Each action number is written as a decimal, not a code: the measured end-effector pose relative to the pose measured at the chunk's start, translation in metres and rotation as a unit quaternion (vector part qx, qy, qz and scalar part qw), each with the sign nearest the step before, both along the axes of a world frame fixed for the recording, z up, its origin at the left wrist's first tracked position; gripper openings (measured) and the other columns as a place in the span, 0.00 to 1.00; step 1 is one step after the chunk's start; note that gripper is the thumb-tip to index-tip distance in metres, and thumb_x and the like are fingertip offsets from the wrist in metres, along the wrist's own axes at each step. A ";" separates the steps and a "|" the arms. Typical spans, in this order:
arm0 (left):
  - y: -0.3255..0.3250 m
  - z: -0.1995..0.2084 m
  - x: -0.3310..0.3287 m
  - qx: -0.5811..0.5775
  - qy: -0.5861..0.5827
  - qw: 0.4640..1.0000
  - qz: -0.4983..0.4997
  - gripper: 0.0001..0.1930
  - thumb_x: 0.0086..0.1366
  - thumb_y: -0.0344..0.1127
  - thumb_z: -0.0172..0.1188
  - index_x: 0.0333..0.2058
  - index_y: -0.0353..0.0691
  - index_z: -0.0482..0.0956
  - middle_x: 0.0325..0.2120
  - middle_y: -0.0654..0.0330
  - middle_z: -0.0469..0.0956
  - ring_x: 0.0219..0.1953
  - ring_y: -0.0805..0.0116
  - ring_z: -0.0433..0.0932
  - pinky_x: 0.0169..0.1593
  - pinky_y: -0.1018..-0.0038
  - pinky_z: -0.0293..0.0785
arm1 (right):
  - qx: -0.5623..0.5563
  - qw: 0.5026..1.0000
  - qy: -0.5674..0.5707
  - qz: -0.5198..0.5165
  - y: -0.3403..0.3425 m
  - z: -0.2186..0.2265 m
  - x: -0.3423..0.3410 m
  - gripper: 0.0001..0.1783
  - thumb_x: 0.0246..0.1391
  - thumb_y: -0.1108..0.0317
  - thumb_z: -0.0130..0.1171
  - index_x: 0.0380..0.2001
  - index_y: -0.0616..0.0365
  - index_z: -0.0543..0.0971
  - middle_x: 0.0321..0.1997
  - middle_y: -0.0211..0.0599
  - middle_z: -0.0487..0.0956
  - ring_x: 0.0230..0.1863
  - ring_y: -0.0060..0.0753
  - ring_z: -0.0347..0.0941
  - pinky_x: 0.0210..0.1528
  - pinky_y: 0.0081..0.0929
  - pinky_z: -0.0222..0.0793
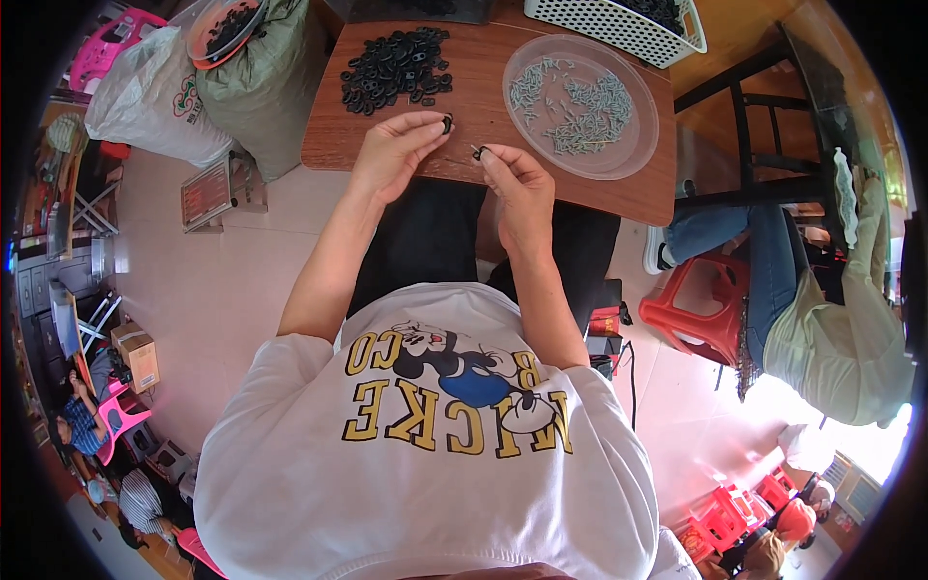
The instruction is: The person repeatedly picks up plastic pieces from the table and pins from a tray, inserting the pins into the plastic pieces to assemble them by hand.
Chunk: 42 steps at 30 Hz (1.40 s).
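Note:
Over the near edge of the wooden table (474, 77), my left hand (398, 153) pinches a small black oval part (447, 125) between thumb and fingertips. Just to its right, my right hand (522, 191) is closed on a tiny black piece (478, 153), from which a thin pin-like tip sticks out toward the left. The two pieces are a short gap apart. A heap of black oval parts (396, 70) lies beyond my left hand. Beyond my right hand, a round clear plastic tray (626, 162) holds many small pale-green screw-like pieces (594, 108).
A white perforated basket (619, 34) of black parts stands at the table's far right. Full sacks (266, 97) stand on the left. A red stool (701, 304) and a seated person (822, 329) are close on the right. Other people sit farther back.

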<state>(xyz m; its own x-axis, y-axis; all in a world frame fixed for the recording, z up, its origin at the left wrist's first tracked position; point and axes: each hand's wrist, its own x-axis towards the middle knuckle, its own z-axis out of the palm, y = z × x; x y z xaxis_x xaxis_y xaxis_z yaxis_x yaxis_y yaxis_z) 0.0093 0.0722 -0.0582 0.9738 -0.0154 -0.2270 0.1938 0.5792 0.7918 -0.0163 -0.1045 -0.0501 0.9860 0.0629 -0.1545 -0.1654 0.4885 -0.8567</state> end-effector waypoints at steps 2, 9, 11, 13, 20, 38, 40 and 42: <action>-0.006 0.007 -0.006 0.004 -0.007 1.000 -0.004 0.10 0.57 0.22 0.59 0.39 0.28 0.76 0.37 0.53 0.78 0.40 0.67 0.78 0.47 0.75 0.75 | -0.001 1.000 -0.013 0.001 -0.001 -0.001 0.001 0.08 0.50 0.74 0.60 0.35 0.65 0.79 0.30 0.32 0.79 0.29 0.14 0.69 0.32 0.11 0.61; -0.013 0.018 -0.021 0.034 -0.008 0.999 -0.026 0.12 0.56 0.22 0.60 0.40 0.28 0.77 0.35 0.53 0.79 0.38 0.69 0.78 0.45 0.77 0.76 | -0.054 0.998 -0.035 0.002 -0.002 0.010 -0.002 0.08 0.50 0.74 0.60 0.34 0.65 0.79 0.29 0.33 0.80 0.30 0.15 0.72 0.33 0.12 0.61; -0.014 0.020 -0.024 0.040 -0.008 0.999 -0.029 0.12 0.56 0.22 0.60 0.41 0.28 0.77 0.35 0.52 0.79 0.38 0.69 0.78 0.45 0.77 0.76 | -0.087 0.995 -0.039 -0.002 -0.002 0.014 -0.004 0.07 0.50 0.74 0.60 0.34 0.65 0.79 0.28 0.33 0.80 0.29 0.16 0.72 0.32 0.12 0.62; -0.015 0.023 -0.026 0.046 -0.009 0.998 -0.032 0.13 0.56 0.22 0.60 0.41 0.28 0.76 0.35 0.52 0.79 0.37 0.69 0.78 0.44 0.77 0.76 | -0.097 0.995 -0.039 0.001 -0.002 0.016 -0.004 0.07 0.50 0.75 0.60 0.33 0.65 0.79 0.28 0.34 0.80 0.29 0.16 0.73 0.32 0.12 0.62; -0.018 0.024 -0.026 0.139 -0.085 0.986 -0.025 0.10 0.55 0.22 0.60 0.38 0.29 0.79 0.38 0.55 0.77 0.40 0.71 0.75 0.45 0.79 0.72 | -0.113 0.993 -0.046 0.007 -0.004 0.015 -0.006 0.07 0.49 0.75 0.60 0.33 0.66 0.79 0.28 0.34 0.80 0.29 0.17 0.74 0.32 0.12 0.63; -0.025 0.035 -0.035 0.230 -0.097 0.965 -0.081 0.13 0.57 0.23 0.58 0.43 0.32 0.78 0.34 0.58 0.76 0.37 0.71 0.77 0.44 0.78 0.75 | -0.076 0.996 -0.051 0.016 -0.005 0.011 -0.008 0.12 0.49 0.78 0.59 0.39 0.68 0.77 0.31 0.35 0.80 0.31 0.17 0.73 0.36 0.13 0.66; -0.026 0.036 -0.035 0.235 -0.090 0.965 -0.079 0.13 0.58 0.23 0.58 0.42 0.32 0.78 0.33 0.59 0.77 0.36 0.72 0.77 0.44 0.79 0.75 | -0.083 0.995 -0.058 0.024 -0.006 0.014 -0.009 0.15 0.49 0.78 0.59 0.43 0.67 0.75 0.32 0.34 0.79 0.31 0.17 0.73 0.37 0.13 0.66; -0.027 0.035 -0.036 0.198 -0.098 0.973 -0.059 0.11 0.59 0.25 0.58 0.41 0.30 0.78 0.33 0.56 0.79 0.35 0.72 0.79 0.41 0.81 0.75 | -0.090 0.993 -0.065 0.033 -0.007 0.015 -0.009 0.19 0.49 0.79 0.59 0.47 0.67 0.74 0.32 0.33 0.79 0.32 0.16 0.73 0.38 0.13 0.66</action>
